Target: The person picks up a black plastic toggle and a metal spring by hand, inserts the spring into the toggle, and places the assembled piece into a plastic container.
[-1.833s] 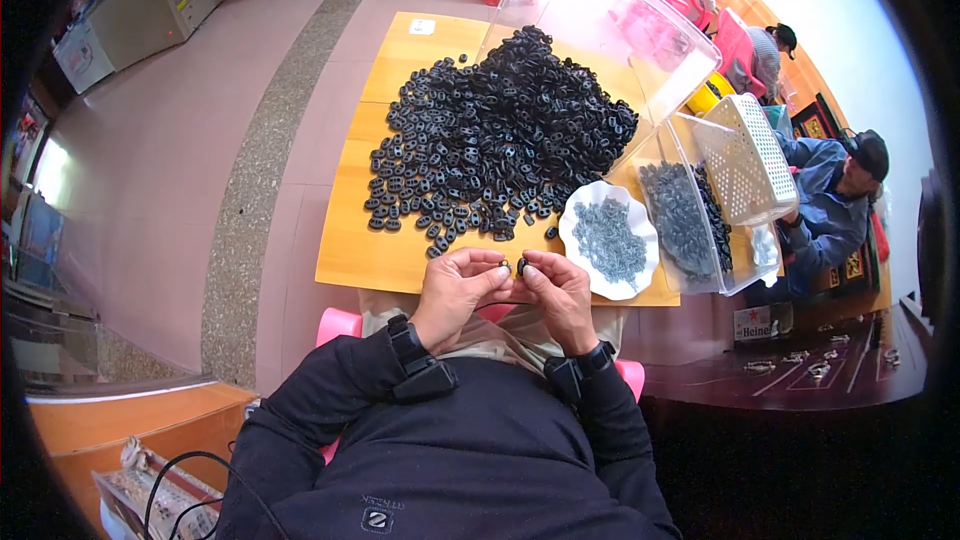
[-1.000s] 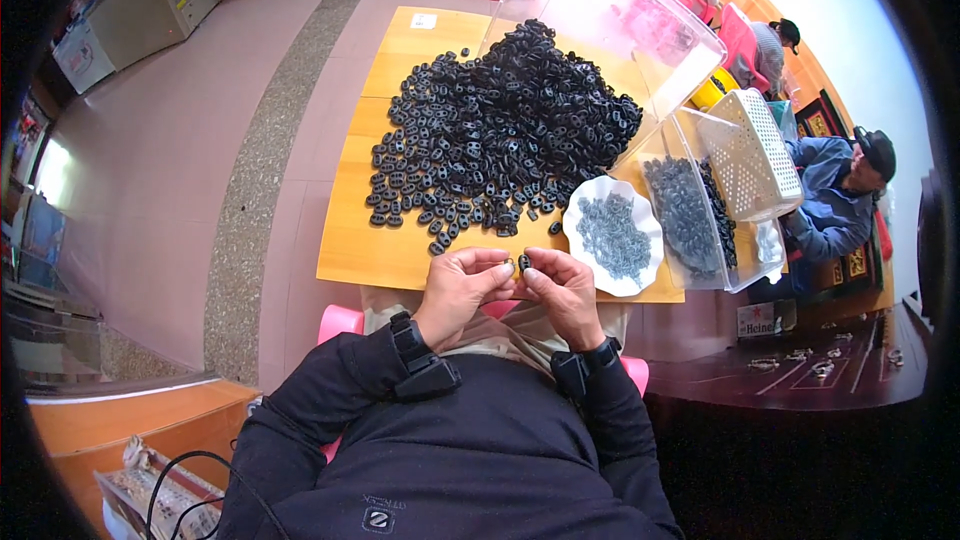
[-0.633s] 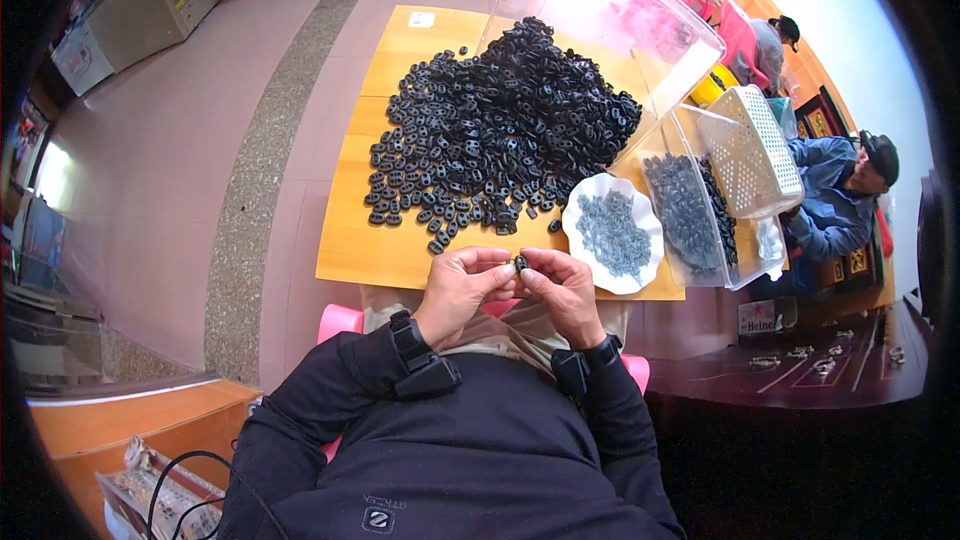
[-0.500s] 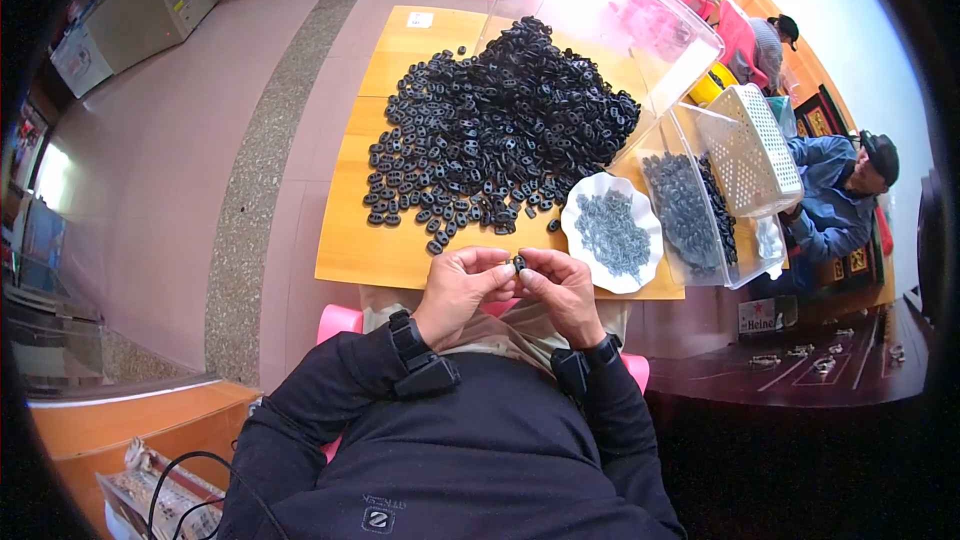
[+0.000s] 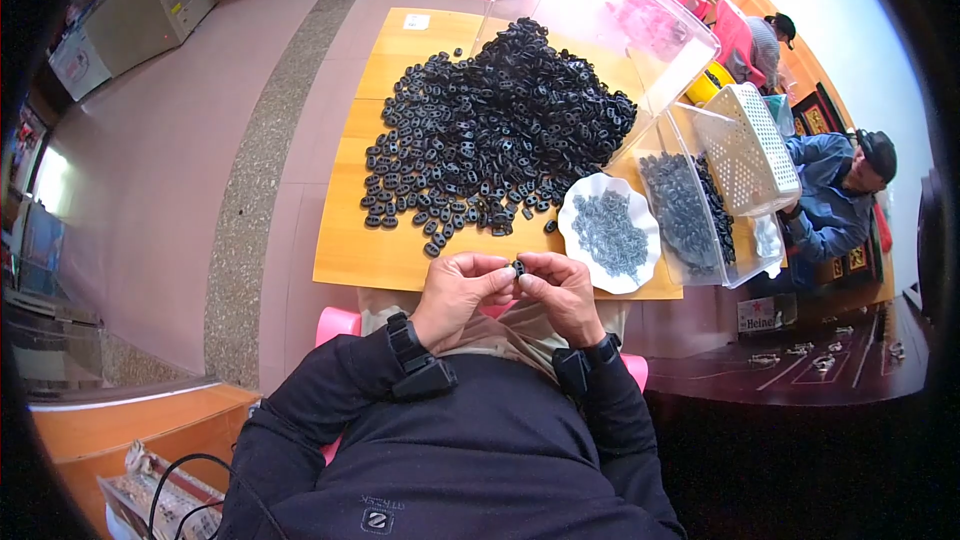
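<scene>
My left hand [image 5: 461, 292] and my right hand [image 5: 562, 298] meet at the table's front edge. Between their thumbs and fingertips they pinch one small black cord lock [image 5: 519, 268], partly hidden by the fingers. Beyond them a large heap of black two-holed cord locks [image 5: 500, 120] spreads over the wooden table [image 5: 345, 250], with single ones lying loose toward me. Right of the heap, a white scalloped plate [image 5: 645, 270] holds many thin grey pieces [image 5: 612, 230], perhaps small springs; they are too small to make out.
A clear plastic bin [image 5: 700, 270] of dark small parts stands right of the plate, a white perforated basket [image 5: 750, 155] above it. A big clear box [image 5: 640, 15] lies at the table's back right. A person in a blue shirt [image 5: 835, 190] sits at the right; others are farther back.
Both hands stay together around the cord lock, with only a slight shift of the fingers. The whole view has moved a little.
</scene>
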Demonstrator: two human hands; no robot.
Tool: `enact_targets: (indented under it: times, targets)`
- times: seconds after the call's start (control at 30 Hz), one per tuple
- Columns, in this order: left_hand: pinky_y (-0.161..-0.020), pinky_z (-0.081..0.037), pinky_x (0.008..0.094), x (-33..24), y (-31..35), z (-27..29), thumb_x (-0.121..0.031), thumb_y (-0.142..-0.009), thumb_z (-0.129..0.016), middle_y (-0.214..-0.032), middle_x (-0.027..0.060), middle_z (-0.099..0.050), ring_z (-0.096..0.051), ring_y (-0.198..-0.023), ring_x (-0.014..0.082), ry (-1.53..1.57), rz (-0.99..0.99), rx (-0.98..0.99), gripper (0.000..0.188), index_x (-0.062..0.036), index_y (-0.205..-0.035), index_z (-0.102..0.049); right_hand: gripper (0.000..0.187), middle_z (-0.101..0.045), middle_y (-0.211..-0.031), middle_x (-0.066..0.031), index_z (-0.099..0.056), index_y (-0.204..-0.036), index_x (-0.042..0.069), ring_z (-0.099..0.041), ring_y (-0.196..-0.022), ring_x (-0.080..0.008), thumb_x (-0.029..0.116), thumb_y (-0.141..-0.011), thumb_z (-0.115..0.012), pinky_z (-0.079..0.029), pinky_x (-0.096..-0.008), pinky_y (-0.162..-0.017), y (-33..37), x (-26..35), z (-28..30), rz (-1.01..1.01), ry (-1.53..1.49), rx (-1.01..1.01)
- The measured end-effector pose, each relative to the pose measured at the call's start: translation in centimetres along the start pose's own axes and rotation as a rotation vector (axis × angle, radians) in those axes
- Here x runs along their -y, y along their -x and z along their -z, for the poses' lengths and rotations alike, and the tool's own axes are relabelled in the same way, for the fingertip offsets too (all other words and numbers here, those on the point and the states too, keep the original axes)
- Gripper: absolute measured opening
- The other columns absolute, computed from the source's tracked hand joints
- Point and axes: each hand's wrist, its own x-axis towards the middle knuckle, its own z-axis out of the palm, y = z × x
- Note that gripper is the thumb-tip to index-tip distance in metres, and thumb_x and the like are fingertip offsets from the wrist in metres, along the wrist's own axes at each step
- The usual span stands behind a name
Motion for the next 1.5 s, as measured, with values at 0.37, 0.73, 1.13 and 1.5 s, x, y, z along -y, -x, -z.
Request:
enact_targets:
  times: [0.37, 0.73, 1.13, 1.5]
  targets:
    - [-0.069, -0.057, 0.0245, 0.3, 0.3, -0.1, -0.007, -0.089, -0.066, -0.086, 0.0090, -0.068, -0.066, -0.072, 0.0118, 0.081, 0.015, 0.019, 0.017, 0.0039, -0.102, -0.065, 0.027, -0.068, -0.098, -0.0108, -0.062, -0.112, -0.004, -0.066, -0.083, -0.0151, -0.001, -0.085, -0.066, -0.055, -0.0260, -0.074, 0.1, 0.1, -0.1, 0.001, -0.074, 0.004]
    - [-0.067, -0.056, 0.0233, 0.3, 0.4, -0.2, -0.007, -0.088, -0.066, -0.084, 0.0068, -0.067, -0.065, -0.071, 0.0117, 0.139, 0.073, 0.086, 0.013, 0.0006, -0.099, -0.064, 0.022, -0.069, -0.097, -0.0109, -0.063, -0.107, -0.004, -0.066, -0.084, -0.0150, -0.002, -0.085, -0.066, -0.055, -0.0270, -0.075, 0.4, 0.6, -0.1, 0.018, -0.153, 0.070]
    - [-0.070, -0.057, 0.0242, -0.6, 0.5, -0.6, -0.010, -0.089, -0.066, -0.088, 0.0073, -0.067, -0.065, -0.075, 0.0118, 0.091, 0.088, 0.121, 0.014, 0.0009, -0.099, -0.064, 0.023, -0.066, -0.100, -0.0070, -0.059, -0.108, -0.002, -0.064, -0.087, -0.0129, -0.002, -0.086, -0.064, -0.053, -0.0254, -0.080, 0.3, 1.4, -0.5, 0.012, -0.079, 0.078]
    - [-0.078, -0.056, 0.0266, 0.1, 0.1, -0.4, -0.013, -0.094, -0.060, -0.094, 0.0075, -0.067, -0.065, -0.082, 0.0129, 0.134, 0.083, 0.148, 0.019, 0.0015, -0.107, -0.063, 0.030, -0.064, -0.097, -0.0054, -0.058, -0.116, -0.004, -0.064, -0.086, -0.0113, -0.002, -0.087, -0.063, -0.053, -0.0243, -0.078, 0.5, 2.0, -0.4, 0.000, 0.053, 0.038]
